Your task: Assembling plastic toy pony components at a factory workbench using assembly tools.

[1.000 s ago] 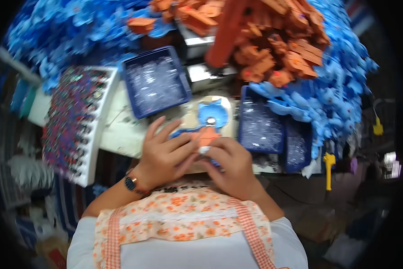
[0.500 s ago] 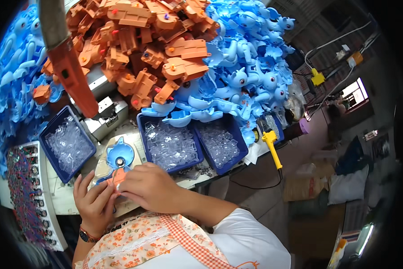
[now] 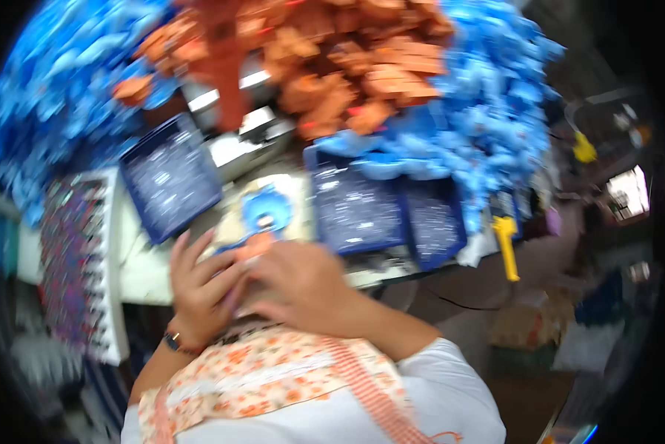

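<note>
A blue animal-shaped shell (image 3: 267, 207) lies in a cream-coloured fixture (image 3: 299, 194) at the table's front, a small round metallic part in its head. Just below the head, an orange plastic housing (image 3: 255, 246) sits between my hands, its lower side covered by fingers. My left hand (image 3: 208, 285) is beside it with fingers spread and bent, the fingertips near the housing. From the right my right hand (image 3: 303, 285) reaches over it, thumb and fingers closed together at its edge. What they pinch is hidden, and the picture is blurred.
Blue bins of clear plastic parts stand left (image 3: 171, 177) and right (image 3: 358, 207) of the fixture. Piles of orange housings (image 3: 332, 89) and blue shells (image 3: 495, 111) rise behind. A white tray of wired parts (image 3: 110, 259) is at left, a yellow-handled tool (image 3: 506, 248) at right.
The whole view has swung, so the table and its contents sit further right and higher in the picture, now blurred. Both hands stay at the orange housing.
</note>
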{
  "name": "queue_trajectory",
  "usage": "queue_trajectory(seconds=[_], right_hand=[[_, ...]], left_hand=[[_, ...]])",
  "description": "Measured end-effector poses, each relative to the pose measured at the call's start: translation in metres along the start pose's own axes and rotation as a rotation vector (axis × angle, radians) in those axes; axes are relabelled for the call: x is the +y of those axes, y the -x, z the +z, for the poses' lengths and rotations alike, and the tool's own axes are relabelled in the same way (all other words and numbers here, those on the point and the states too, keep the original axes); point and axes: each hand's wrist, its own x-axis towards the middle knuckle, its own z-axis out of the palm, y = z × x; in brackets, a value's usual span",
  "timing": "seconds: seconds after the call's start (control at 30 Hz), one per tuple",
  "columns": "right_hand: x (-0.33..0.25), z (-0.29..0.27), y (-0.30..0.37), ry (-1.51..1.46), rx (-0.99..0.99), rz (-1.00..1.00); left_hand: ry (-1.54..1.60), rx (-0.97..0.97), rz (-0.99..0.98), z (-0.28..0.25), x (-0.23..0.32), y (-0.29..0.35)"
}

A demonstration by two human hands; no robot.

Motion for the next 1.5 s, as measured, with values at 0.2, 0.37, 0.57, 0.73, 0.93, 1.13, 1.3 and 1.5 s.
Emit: queue_trajectory(seconds=[0.2, 0.37, 0.57, 0.73, 0.93, 1.13, 1.3, 1.5], right_hand=[[-0.011, -0.013, 0.012, -0.012, -0.205, 0.240], [-0.010, -0.006, 0.011, -0.064, -0.162, 0.244], [0.007, -0.010, -0.004, 0.147, 0.025, -0.081], [0.018, -0.013, 0.005, 0.264, -0.068, -0.156], [0.018, -0.014, 0.021, 0.227, -0.109, -0.166], [0.021, -0.007, 0.031, 0.252, -0.072, -0.165], [0.021, -0.007, 0.035, 0.219, -0.058, -0.131], [0.013, -0.015, 0.040, -0.002, -0.118, 0.162]], left_hand=[[0.049, 0.094, 0.008, 0.005, 0.003, -0.001], [0.040, 0.103, 0.023, 0.000, -0.002, 0.001], [0.173, 0.106, -0.034, 0.004, -0.011, -0.001], [0.299, 0.072, 0.080, 0.008, -0.012, -0.001], [0.346, 0.097, 0.068, 0.013, -0.011, 0.004], [0.224, 0.038, 0.109, 0.008, -0.004, 0.001], [0.185, 0.031, 0.125, 0.012, -0.003, 0.004], [0.098, -0.013, 0.173, 0.009, -0.003, 0.001]])
